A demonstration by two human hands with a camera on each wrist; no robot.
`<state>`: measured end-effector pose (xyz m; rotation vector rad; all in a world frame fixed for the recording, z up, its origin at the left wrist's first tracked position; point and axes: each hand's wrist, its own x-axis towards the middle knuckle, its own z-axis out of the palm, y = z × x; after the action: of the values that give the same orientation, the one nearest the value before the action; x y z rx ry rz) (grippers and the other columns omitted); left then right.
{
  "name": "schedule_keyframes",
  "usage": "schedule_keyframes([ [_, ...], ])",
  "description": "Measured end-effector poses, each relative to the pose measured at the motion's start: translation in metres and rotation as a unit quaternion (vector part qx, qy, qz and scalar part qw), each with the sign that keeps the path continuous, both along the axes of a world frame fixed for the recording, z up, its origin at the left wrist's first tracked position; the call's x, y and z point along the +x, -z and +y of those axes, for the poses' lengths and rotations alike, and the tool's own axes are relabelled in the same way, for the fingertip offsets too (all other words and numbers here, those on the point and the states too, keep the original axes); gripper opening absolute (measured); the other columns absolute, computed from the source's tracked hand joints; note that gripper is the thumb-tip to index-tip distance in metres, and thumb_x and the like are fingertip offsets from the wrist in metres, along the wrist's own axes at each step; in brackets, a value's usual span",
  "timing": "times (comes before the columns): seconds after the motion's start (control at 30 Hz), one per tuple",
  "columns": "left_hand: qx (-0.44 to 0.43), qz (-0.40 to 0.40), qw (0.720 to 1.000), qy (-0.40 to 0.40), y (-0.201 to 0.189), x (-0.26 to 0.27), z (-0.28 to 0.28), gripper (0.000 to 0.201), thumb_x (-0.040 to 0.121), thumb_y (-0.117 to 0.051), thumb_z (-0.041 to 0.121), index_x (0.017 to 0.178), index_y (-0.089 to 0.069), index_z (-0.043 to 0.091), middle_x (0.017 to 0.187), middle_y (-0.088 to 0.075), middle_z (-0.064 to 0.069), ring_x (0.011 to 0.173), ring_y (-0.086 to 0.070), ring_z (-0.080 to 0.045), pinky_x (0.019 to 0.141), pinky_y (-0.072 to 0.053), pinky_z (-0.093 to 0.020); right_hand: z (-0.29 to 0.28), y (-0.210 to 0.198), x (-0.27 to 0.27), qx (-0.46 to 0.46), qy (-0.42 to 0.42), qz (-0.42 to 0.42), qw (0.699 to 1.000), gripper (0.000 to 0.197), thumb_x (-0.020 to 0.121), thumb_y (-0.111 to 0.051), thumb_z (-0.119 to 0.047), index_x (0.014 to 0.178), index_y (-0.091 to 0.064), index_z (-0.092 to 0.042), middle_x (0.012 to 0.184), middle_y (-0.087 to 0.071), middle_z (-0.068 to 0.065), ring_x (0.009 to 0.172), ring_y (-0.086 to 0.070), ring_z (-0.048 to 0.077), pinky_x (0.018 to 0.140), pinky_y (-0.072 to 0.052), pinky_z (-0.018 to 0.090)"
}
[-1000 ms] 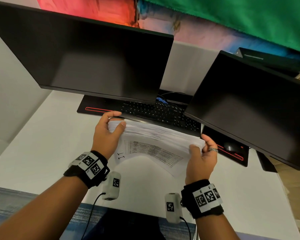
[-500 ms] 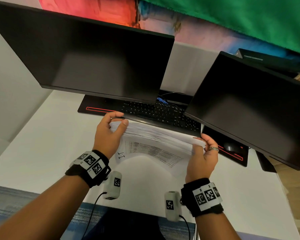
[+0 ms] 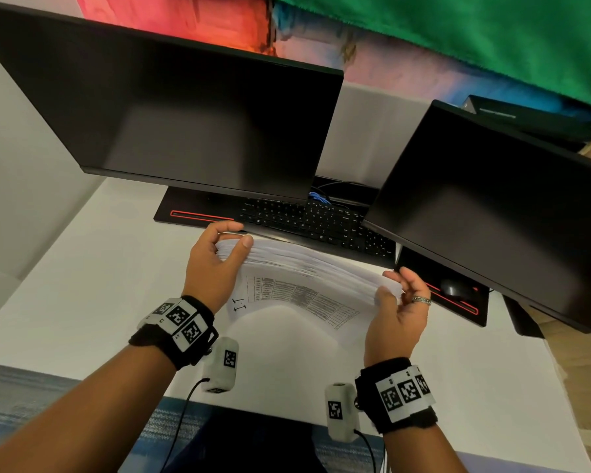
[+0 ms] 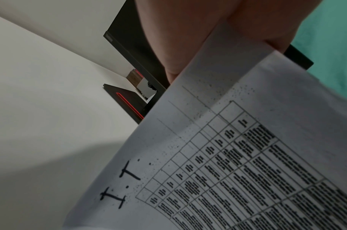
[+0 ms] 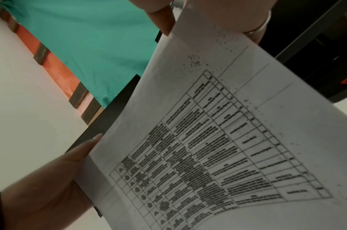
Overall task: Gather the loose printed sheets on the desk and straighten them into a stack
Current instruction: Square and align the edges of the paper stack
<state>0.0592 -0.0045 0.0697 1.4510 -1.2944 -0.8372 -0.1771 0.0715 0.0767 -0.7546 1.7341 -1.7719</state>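
Note:
A thick stack of printed sheets [image 3: 307,268] stands on its long edge on the white desk [image 3: 82,268], its near face printed with a table and curving toward me. My left hand [image 3: 219,257] grips the stack's left end, thumb on the near side and fingers behind. My right hand [image 3: 398,302], with a ring on one finger, grips the right end the same way. The left wrist view shows the printed sheet [image 4: 237,155] close up under my fingers [image 4: 188,38]. In the right wrist view the same sheet [image 5: 217,132] fills the frame, with my left hand [image 5: 56,179] at its far end.
Two dark monitors [image 3: 191,121] [image 3: 498,206] hang over the desk's back. Under them lie a black keyboard [image 3: 314,221] on a desk mat with a red line [image 3: 198,215] and a mouse [image 3: 452,288] at the right. The desk's front edge is near my wrists.
The stack has stayed upright between both hands with only slight shifts. My right hand's fingers have loosened and spread a little at the right end.

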Motion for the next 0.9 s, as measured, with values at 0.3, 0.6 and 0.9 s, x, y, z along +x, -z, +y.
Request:
schedule_keyframes([
  [0.3,-0.013,-0.004,1.000,0.001,0.001,0.002,0.000,0.021,0.091,-0.068,0.033,0.110,-0.061,0.029,0.102,-0.067,0.002,0.092,-0.065,-0.020,0.082,-0.057,-0.040,0.004,0.007,0.002,-0.022,-0.011,0.098,0.995,0.039,0.092,-0.061,-0.005,0.109,-0.054,-0.040,0.127,-0.057,-0.001,0.118,-0.056,0.012,0.102,-0.049,0.038],
  [0.6,-0.021,-0.007,1.000,-0.003,0.000,-0.001,-0.004,0.025,0.090,-0.069,0.030,0.112,-0.061,0.022,0.099,-0.064,0.014,0.081,-0.061,0.002,0.073,-0.051,-0.017,0.005,0.005,-0.005,-0.033,-0.057,0.241,0.968,0.020,0.089,-0.068,0.001,0.100,-0.068,-0.015,0.147,-0.038,0.012,0.122,-0.037,-0.024,0.100,-0.030,0.000],
  [0.9,-0.023,0.006,1.000,-0.002,0.001,-0.001,-0.007,0.025,0.090,-0.069,0.027,0.113,-0.061,0.021,0.102,-0.065,0.008,0.088,-0.064,-0.009,0.075,-0.053,-0.022,0.003,0.011,-0.011,-0.011,-0.096,0.250,0.963,0.022,0.093,-0.065,-0.009,0.088,-0.064,-0.030,0.144,-0.045,-0.006,0.130,-0.039,-0.010,0.112,-0.040,0.048],
])
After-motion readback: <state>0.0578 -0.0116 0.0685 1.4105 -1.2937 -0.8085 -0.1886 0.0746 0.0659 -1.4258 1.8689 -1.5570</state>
